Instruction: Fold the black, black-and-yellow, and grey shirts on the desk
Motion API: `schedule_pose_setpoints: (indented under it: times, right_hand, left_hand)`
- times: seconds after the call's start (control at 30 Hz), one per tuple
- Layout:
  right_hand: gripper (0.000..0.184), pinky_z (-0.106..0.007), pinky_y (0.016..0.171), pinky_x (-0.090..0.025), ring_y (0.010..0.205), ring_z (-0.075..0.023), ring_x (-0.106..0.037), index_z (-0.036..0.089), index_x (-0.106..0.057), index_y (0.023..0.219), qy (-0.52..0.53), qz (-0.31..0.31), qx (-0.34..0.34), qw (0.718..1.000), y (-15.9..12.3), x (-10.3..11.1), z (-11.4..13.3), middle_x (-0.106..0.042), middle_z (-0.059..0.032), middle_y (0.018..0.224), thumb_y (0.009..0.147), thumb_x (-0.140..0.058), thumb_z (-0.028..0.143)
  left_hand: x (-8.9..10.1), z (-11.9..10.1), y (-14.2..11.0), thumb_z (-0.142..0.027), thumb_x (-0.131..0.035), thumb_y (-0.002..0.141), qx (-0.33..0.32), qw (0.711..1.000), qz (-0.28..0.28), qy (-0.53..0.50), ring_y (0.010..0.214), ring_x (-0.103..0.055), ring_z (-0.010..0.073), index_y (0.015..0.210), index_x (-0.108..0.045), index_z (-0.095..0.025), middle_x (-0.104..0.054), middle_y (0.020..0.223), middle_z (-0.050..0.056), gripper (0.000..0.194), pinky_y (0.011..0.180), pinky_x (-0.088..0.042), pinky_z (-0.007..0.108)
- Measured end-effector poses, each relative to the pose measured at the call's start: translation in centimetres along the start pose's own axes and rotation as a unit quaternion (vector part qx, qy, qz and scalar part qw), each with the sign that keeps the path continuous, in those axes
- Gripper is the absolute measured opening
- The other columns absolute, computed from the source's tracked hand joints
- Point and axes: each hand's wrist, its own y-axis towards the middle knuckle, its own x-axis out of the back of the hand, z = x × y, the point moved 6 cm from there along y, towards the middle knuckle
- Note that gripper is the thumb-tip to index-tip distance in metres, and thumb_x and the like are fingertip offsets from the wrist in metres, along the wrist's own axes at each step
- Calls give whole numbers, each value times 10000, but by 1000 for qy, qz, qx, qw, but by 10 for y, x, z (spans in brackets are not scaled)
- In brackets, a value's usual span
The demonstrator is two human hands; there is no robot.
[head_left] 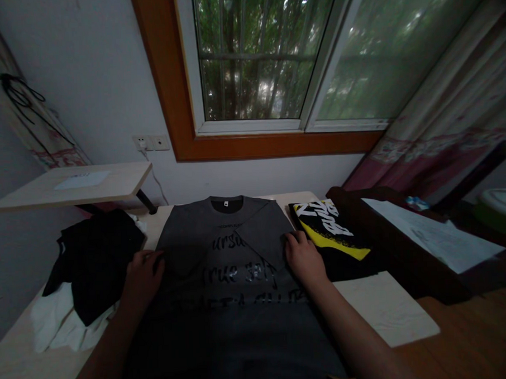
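Observation:
A dark grey T-shirt point(231, 268) with black lettering lies face up on the light table point(392, 312), its sleeves folded inward over the chest. My left hand point(141, 275) rests flat on the shirt's left edge, fingers stretched forward. My right hand point(304, 257) presses on the shirt's right edge by the folded sleeve, fingers slightly curled and holding nothing that I can see.
A folded black and yellow garment point(334, 236) lies right of the shirt. A heap of black clothes point(96, 258) over white cloth point(57, 324) sits at the left. A small raised shelf point(72, 186) stands back left; papers point(431, 232) on dark furniture at right.

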Motion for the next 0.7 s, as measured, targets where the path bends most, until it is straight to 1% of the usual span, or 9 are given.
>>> schedule_pose_setpoints:
  times: [0.1,0.17,0.3,0.4,0.47,0.6,0.7]
  right_hand:
    - [358,-300,633,-496,800,-201,-670,218,-598,1329,0,30,-18,999,-1,-2,-2,-561,-145,1277,1032,-411,284]
    - [359,-281,590,-482,762,-181,-680,221,-591,1339,3,42,-21,999,0,-3,-2,-547,-143,1289,1029,-416,271]
    - [366,-284,591,-495,764,-186,-701,227,-595,1342,7,56,-9,998,4,-7,-2,-537,-149,1304,1020,-420,239]
    - [380,-293,615,-506,776,-198,-710,229,-589,1353,4,70,1,998,7,-11,1,-533,-160,1316,1009,-427,214]
    - [398,-291,628,-505,770,-195,-708,235,-572,1369,0,78,9,997,11,-14,3,-534,-162,1316,1000,-431,188]
    - [410,-283,618,-491,765,-194,-702,239,-558,1367,-16,78,30,996,20,-16,7,-540,-154,1310,994,-408,159]
    - [413,-286,627,-492,795,-204,-704,233,-554,1363,-28,81,46,995,30,-18,10,-537,-156,1318,988,-402,151]
  left_hand:
    - [-2,5,-1,-407,-414,975,14,1000,-2,-17,1182,-578,296,1206,-672,-181,-603,1193,138,413,1038,-481,457]
    - [-4,8,-2,-401,-412,976,24,999,5,-30,1157,-598,281,1226,-661,-190,-601,1184,130,411,1030,-497,428]
    - [-7,11,-4,-394,-405,971,41,998,16,-50,1140,-622,257,1235,-659,-221,-610,1165,102,405,1027,-511,390]
    - [-6,10,-5,-392,-401,973,49,997,20,-61,1148,-620,256,1231,-663,-220,-602,1161,95,406,1039,-504,395]
    - [-5,10,-5,-392,-396,977,55,996,26,-64,1117,-630,253,1236,-662,-221,-591,1170,96,408,1022,-513,399]
    - [-5,9,-5,-398,-367,989,60,996,40,-53,1068,-642,243,1245,-651,-211,-579,1167,99,425,959,-540,386]
    - [-5,8,-5,-389,-352,991,54,997,44,-40,1056,-642,241,1233,-645,-200,-587,1160,101,425,953,-539,382]
